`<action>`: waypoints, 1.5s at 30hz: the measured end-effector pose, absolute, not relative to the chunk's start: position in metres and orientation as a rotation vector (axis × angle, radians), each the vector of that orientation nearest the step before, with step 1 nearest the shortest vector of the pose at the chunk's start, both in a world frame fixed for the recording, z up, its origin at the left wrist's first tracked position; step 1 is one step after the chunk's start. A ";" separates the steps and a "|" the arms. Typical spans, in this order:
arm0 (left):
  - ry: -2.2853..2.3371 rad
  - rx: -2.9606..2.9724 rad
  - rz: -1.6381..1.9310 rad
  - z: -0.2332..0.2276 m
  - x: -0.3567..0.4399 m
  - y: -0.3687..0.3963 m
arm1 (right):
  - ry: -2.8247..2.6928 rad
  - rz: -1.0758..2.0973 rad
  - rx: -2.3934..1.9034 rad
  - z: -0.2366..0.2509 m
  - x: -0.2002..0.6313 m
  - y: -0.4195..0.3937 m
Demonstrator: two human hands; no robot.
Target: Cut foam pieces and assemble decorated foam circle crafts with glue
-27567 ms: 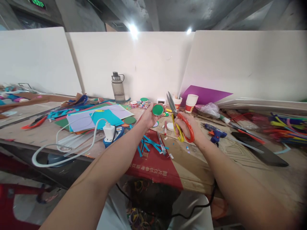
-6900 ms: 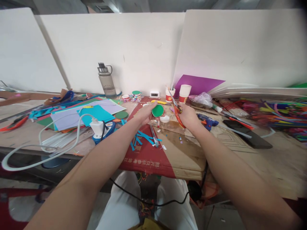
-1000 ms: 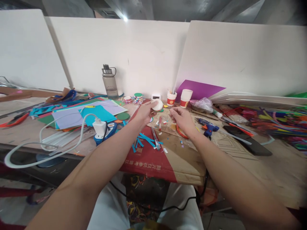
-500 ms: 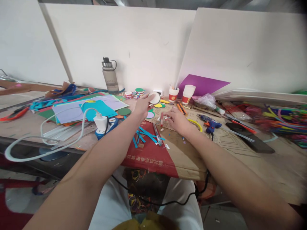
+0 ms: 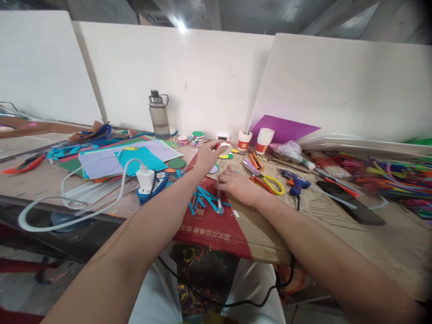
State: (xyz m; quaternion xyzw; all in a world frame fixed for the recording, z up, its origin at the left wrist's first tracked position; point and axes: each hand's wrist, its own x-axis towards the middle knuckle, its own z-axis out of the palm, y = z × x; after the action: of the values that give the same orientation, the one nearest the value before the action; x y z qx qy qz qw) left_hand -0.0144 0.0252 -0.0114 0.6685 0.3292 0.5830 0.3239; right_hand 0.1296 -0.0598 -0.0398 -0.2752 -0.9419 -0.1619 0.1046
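Observation:
My left hand [image 5: 206, 158] pinches a short round piece cut from a red-and-white paper cup [image 5: 224, 147], tilted over the back of the cardboard. Lower and to the right, my right hand [image 5: 234, 184] is palm down with curled fingers on the upper end of a clear-barrelled pen [image 5: 220, 204]. The hand hides the pen's top. Blue paper strips [image 5: 204, 198] lie left of the pen. Below my left hand is a lilac paper disc [image 5: 213, 169]; yellow and green discs partly show behind it. Scissors with yellow handles [image 5: 275, 184] lie right of my right hand.
A water bottle [image 5: 159, 114], stacked rings with a green top [image 5: 198, 135] and paper cups [image 5: 264, 140] stand along the back. At left are coloured sheets [image 5: 101, 161] and a power adapter with cable [image 5: 146, 177]. A blue glue gun [image 5: 297, 184] and black phone-like slab [image 5: 357, 209] lie right.
My right hand has moved left and down onto the pen, which has turned slightly. The cup piece in my left hand has tilted, now showing its red side. The view has shifted upward.

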 end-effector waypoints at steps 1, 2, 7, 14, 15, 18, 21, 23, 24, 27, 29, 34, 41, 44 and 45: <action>0.858 1.755 1.527 -0.011 -0.015 0.025 | -2.779 -0.492 -0.796 -0.038 0.132 -0.060; 0.853 1.748 1.517 -0.010 -0.015 0.025 | -2.772 -0.501 -0.790 -0.037 0.134 -0.061; 0.799 1.686 1.478 -0.007 -0.017 0.021 | -2.515 -0.367 -0.879 -0.025 0.149 -0.064; 0.738 1.689 1.372 -0.008 -0.007 0.009 | -1.581 0.306 -0.948 -0.015 0.154 -0.068; 0.720 1.703 1.344 -0.008 -0.005 0.007 | -1.527 0.375 -0.923 -0.013 0.153 -0.069; 0.703 1.745 1.300 -0.011 0.002 0.002 | -1.474 0.402 -0.891 -0.005 0.150 -0.074; 0.705 1.779 1.274 -0.013 0.007 -0.002 | -1.473 0.313 -0.927 -0.001 0.149 -0.077; 0.694 1.801 1.249 -0.015 0.009 -0.005 | -1.465 0.261 -0.974 0.000 0.150 -0.077; 0.689 1.809 1.243 -0.015 0.010 -0.006 | -1.462 0.244 -0.995 0.000 0.151 -0.076; 0.695 1.828 1.251 -0.017 0.011 -0.008 | -1.474 0.223 -1.032 -0.002 0.153 -0.073; 0.703 1.835 1.261 -0.017 0.011 -0.009 | -1.489 0.213 -1.050 -0.004 0.154 -0.071; 0.713 1.872 1.249 -0.016 0.011 -0.011 | -1.514 0.161 -1.070 -0.005 0.155 -0.069; 0.829 1.949 1.204 -0.013 0.011 -0.015 | -1.536 0.086 -1.092 -0.003 0.155 -0.070; 0.885 1.982 1.196 -0.011 0.010 -0.016 | -1.543 0.072 -1.084 -0.004 0.155 -0.071; 0.887 1.987 1.198 -0.011 0.010 -0.016 | -1.546 0.066 -1.081 -0.004 0.155 -0.071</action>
State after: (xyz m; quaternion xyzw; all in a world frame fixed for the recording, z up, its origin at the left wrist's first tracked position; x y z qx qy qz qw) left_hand 0.0101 -0.0162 -0.0106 0.7570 0.3382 0.4563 0.3230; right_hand 0.1549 -0.0706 -0.0038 -0.4637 -0.6631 0.0283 0.5869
